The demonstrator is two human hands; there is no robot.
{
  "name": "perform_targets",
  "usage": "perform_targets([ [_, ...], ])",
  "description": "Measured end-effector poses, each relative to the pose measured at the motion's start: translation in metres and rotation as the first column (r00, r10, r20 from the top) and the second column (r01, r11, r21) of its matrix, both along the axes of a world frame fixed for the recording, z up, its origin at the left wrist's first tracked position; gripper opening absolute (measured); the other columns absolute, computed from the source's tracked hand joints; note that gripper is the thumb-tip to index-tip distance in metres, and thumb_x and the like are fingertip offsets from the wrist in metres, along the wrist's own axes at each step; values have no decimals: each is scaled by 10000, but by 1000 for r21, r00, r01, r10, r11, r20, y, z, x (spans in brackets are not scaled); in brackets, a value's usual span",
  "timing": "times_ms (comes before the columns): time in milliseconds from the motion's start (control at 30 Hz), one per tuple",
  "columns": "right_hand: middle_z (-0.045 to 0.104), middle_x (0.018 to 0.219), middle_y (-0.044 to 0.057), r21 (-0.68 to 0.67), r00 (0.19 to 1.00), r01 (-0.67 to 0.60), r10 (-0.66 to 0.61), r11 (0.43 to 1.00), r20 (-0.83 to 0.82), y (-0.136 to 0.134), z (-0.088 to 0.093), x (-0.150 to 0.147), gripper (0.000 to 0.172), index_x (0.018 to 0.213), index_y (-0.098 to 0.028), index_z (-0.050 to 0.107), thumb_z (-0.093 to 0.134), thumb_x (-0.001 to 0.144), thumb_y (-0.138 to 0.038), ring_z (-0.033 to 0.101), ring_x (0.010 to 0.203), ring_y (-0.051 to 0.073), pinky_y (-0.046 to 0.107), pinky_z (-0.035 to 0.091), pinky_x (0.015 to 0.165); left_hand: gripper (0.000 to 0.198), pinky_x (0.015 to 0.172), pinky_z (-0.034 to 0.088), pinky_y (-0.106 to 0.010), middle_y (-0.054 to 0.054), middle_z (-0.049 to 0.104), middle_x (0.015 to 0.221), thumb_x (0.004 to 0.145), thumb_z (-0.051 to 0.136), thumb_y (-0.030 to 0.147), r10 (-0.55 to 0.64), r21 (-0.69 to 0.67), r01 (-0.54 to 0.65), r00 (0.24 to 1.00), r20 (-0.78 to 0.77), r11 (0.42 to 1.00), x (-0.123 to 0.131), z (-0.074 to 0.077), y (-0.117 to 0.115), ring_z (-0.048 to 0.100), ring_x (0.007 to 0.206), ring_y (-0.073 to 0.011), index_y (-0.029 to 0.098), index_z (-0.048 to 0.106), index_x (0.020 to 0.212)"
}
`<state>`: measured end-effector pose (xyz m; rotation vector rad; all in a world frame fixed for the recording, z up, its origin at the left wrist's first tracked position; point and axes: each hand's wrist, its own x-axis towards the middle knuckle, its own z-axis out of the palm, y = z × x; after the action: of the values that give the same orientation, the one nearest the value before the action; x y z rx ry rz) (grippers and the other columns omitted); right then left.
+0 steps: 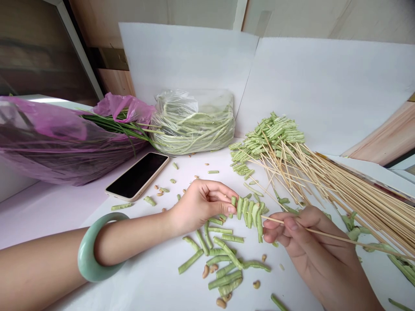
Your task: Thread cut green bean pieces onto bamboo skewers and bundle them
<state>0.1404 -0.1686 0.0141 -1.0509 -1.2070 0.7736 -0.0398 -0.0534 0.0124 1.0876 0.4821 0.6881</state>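
Note:
Between finger and thumb, my right hand (316, 246) grips a thin wooden skewer (337, 237) that runs off to the right. Several short green bean pieces (249, 211) are threaded crosswise on its left end. At that tip, my left hand (202, 203) pinches the outermost bean piece (234, 201); a jade-green bangle (87, 248) circles the wrist. Loose cut bean pieces (223, 257) lie on the white table below the hands, with a few tan beans (205, 271) among them.
Finished bean skewers (275, 134) are piled at the back right beside many bare skewers (356, 194). A clear bag of long beans (194, 123) stands at the back. A phone (138, 177) and a purple bag with green stalks (65, 138) are on the left.

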Motion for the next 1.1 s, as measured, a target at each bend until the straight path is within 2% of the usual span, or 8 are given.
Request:
perform_targets([
  [200,717,794,39,-33,997,-48,46,998,-58,2,-2,1,191,677,-246,591,610,865,-269,679,643,184,324,604,607,253,586,511,-184,-19,714,620,564,859,173,29,7,-29,999,-17,1000,0,2,-3,648,571,-99,99,715,758],
  [400,715,852,22,-62,991,-116,112,991,-74,-2,-8,4,186,712,-268,572,563,898,-260,681,725,179,347,606,693,352,540,503,-198,5,685,576,468,899,205,66,0,-66,996,-57,998,1,3,-5,622,529,-103,108,697,741],
  [700,713,827,34,-86,993,-100,94,991,-66,1,-6,1,193,689,-256,558,594,877,-283,677,700,194,358,602,659,384,571,492,-214,6,674,587,456,905,232,76,0,-76,995,-66,997,2,5,-7,615,537,-105,106,681,742],
  [867,718,779,31,-24,992,-75,72,997,-108,8,-2,1,185,684,-246,602,608,867,-272,665,642,157,270,593,604,415,600,507,-213,3,674,617,513,889,284,29,-25,-31,999,-44,999,1,6,-6,614,567,-95,100,679,821],
  [1000,714,761,32,-65,985,-46,34,997,-170,11,-4,6,186,671,-242,589,624,852,-269,673,667,157,250,596,631,351,705,532,-254,-27,686,704,633,825,365,70,-89,-69,998,1,994,1,6,-4,642,658,-111,98,680,809],
  [1100,709,761,40,-78,984,-14,0,997,-180,10,-7,9,191,665,-245,568,641,836,-290,678,696,176,273,602,658,315,724,522,-264,-52,696,748,650,818,337,88,-77,-88,996,-6,993,1,6,-3,657,703,-131,98,678,799],
])
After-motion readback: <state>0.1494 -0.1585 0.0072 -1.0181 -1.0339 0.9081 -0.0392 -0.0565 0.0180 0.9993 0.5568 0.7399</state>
